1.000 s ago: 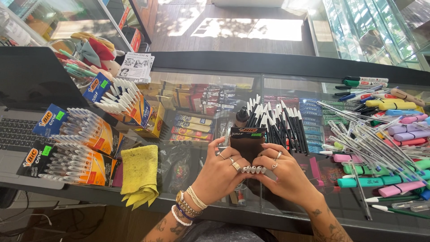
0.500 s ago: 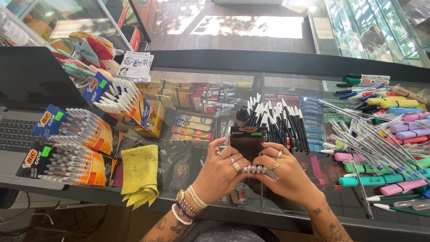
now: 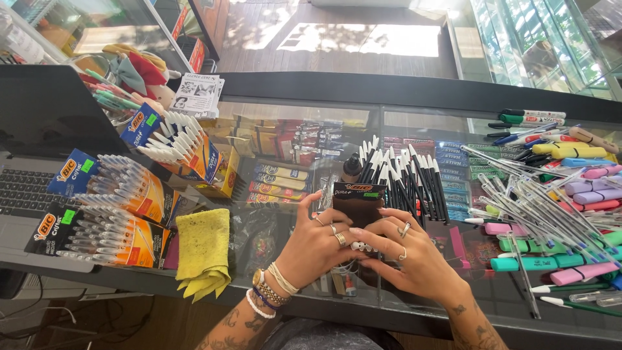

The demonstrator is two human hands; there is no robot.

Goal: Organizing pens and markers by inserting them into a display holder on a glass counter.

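My left hand (image 3: 315, 245) and my right hand (image 3: 408, 254) meet over a dark open pen box (image 3: 358, 199) lying on the glass counter (image 3: 304, 123). Both hands grip a small row of white-capped pens (image 3: 361, 247) at the box's near end; rings are on several fingers and bracelets on the left wrist. Just behind the box lies a loose bunch of black pens with white caps (image 3: 405, 175). My fingers hide the box's lower half.
Three open boxes of pens (image 3: 123, 201) sit at the left beside a laptop (image 3: 32, 188) and a yellow cloth (image 3: 202, 249). Loose pens, markers and pastel highlighters (image 3: 557, 194) cover the right side. Stationery shows under the glass.
My hands stay at the box's near end; the fingers have shifted slightly around the row of pens.
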